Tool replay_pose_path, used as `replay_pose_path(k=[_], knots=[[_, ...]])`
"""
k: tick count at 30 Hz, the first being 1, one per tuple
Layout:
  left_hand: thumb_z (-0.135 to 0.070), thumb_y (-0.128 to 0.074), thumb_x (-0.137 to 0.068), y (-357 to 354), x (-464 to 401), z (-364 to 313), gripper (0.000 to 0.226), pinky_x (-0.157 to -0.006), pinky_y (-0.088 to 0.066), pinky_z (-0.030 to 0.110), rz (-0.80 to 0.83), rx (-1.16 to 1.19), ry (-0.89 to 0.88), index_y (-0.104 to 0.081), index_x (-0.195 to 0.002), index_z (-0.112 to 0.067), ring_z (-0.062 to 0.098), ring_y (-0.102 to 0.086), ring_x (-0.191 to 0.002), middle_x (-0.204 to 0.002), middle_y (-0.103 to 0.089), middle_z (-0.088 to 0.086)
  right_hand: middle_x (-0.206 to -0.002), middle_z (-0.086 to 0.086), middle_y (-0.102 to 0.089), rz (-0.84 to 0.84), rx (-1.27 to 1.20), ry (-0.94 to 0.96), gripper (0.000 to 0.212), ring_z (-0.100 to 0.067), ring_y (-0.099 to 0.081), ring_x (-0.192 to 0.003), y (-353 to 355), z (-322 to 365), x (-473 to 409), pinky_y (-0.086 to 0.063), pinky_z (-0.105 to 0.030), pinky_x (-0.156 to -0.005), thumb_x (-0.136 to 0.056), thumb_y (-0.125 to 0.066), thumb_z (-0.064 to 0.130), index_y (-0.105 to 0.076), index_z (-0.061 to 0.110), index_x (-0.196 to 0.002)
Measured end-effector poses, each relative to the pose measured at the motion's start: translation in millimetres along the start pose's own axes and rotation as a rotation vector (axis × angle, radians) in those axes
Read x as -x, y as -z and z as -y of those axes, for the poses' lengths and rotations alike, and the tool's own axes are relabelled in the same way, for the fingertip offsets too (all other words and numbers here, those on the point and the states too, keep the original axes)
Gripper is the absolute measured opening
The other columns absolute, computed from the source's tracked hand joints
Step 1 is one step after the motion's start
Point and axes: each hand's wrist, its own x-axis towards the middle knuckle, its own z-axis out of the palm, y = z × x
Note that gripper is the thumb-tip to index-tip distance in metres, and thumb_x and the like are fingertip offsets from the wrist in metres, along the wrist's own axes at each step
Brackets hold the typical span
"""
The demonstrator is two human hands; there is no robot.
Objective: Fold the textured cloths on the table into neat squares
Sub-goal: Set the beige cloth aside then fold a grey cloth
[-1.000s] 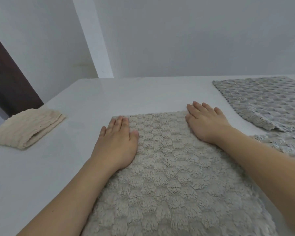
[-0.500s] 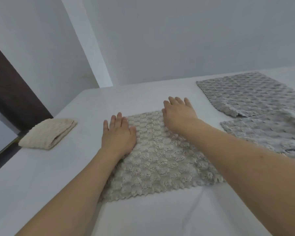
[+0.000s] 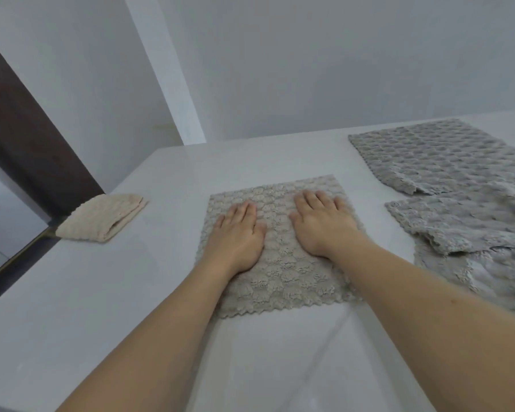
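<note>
Two bare hands lie flat on a beige textured cloth (image 3: 275, 248) spread near the middle of a white tabletop (image 3: 72, 307). Toward the left of the cloth, the left hand (image 3: 235, 233) presses down with straight fingers held close together; the right hand (image 3: 321, 223) does the same toward the right, fingers slightly spread and pointing to the cloth's far edge. Neither hand grasps anything; both are released and only pressing. The cloth looks roughly square with scalloped edges, its near edge toward the bottom of the frame. At the left of the frame, near the tabletop's edge, sits a cream folded cloth (image 3: 101, 218), apparently already finished. At the right, two grey textured cloths wait unfolded: one spread flat in the upper right (image 3: 437, 156), and a rumpled one (image 3: 470, 233) below it, reaching toward the lower right. Judging by the flat palms, the step in hand seems to be smoothing the beige cloth, though whether it is a single layer or already folded cannot be told. If still a single layer, the next move likely calls for pinching two corners of one edge and carrying them to the opposite edge, keeping the sides aligned.
</note>
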Motion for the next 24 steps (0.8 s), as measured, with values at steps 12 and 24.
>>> replay_pose_path(k=[12, 24], knots=[[-0.043, -0.015, -0.105, 0.1, 19.5, 36.6, 0.059, -0.122, 0.003, 0.035, -0.014, 0.009, 0.095, -0.002, -0.158, -0.022, 0.01, 0.006, -0.151, -0.165, 0.004, -0.007, -0.163, 0.004, 0.003, -0.021, 0.016, -0.113, 0.058, -0.021, 0.002, -0.149, 3.5, -40.8, 14.7, 0.003, -0.05, -0.119, -0.101, -0.011, 0.039, -0.005, 0.019, -0.155], [-0.041, -0.016, -0.105, -4.1, 78.7, -18.6, 0.057, -0.122, 0.007, 0.038, -0.039, 0.04, -0.057, -0.006, -0.158, -0.022, 0.009, 0.009, -0.15, -0.165, 0.003, -0.008, -0.16, -0.007, -0.018, -0.163, 0.024, 0.17, 0.069, -0.025, -0.014, -0.148, -8.4, 21.9, 79.8, -0.005, -0.048, -0.119, -0.094, -0.003, 0.041, -0.023, 0.01, -0.152]])
